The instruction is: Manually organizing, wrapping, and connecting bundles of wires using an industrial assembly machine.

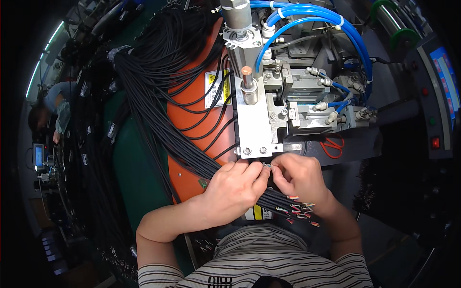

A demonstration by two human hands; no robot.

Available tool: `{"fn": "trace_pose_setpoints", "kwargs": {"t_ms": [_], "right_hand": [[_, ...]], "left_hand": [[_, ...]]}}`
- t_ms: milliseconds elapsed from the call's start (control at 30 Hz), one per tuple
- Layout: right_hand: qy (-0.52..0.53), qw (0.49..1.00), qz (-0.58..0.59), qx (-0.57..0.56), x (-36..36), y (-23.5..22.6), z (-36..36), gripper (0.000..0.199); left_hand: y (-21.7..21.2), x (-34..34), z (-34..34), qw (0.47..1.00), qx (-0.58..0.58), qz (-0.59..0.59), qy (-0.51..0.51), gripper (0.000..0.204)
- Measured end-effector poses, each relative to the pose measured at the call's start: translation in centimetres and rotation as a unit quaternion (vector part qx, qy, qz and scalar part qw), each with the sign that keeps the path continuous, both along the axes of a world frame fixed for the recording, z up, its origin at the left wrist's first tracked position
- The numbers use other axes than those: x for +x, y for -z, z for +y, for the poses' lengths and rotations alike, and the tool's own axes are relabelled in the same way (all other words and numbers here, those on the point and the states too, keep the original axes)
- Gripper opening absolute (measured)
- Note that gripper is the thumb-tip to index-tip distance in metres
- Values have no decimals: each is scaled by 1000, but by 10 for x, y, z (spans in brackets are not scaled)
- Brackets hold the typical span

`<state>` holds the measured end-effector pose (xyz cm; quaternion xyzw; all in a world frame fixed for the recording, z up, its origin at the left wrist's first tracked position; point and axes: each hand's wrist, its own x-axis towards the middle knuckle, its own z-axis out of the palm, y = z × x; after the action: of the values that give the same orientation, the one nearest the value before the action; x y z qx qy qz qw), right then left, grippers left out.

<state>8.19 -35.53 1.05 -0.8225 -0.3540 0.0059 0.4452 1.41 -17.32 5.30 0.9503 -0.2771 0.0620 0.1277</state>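
Black cable bundle fans from the far left across the orange machine cover and narrows to a tight sheaf that runs under both hands, its stripped, coloured wire ends splaying out at the near right, just below the right wrist. The bundle's long axis thus slants from far left to near right. The left hand lies on top of the sheaf with fingers curled, thumb and forefinger pinched on a single wire tip; the right hand meets it from the right, its fingertips closed on the same small tip. That tip sits between the two hands, just near of the lower edge of the grey metal plate of the press tool, almost touching it. Both hands are equally close to the tip; the plate's slot lies straight beyond, on the far side. Blue air hoses loop above the tool, and red-handled scissors rest to the right.
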Motion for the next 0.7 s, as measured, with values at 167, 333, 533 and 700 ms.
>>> {"fn": "trace_pose_setpoints", "kwargs": {"t_ms": [167, 333, 533, 700], "right_hand": [[32, 989, 130, 64, -6, 12, -2, 5], [38, 986, 143, 74, -10, 14, -6, 5], [13, 980, 139, 144, -25, 0, -2, 12], [-180, 947, 149, 219, -48, -4, 53, 17]], "left_hand": [[4, -8, 10, 994, -97, 34, -28, 43], [14, -28, 26, 989, -114, 11, -96, 45], [26, -34, 30, 979, -164, -89, -82, 35], [17, -27, 23, 941, -239, -226, -76, 31]]}}
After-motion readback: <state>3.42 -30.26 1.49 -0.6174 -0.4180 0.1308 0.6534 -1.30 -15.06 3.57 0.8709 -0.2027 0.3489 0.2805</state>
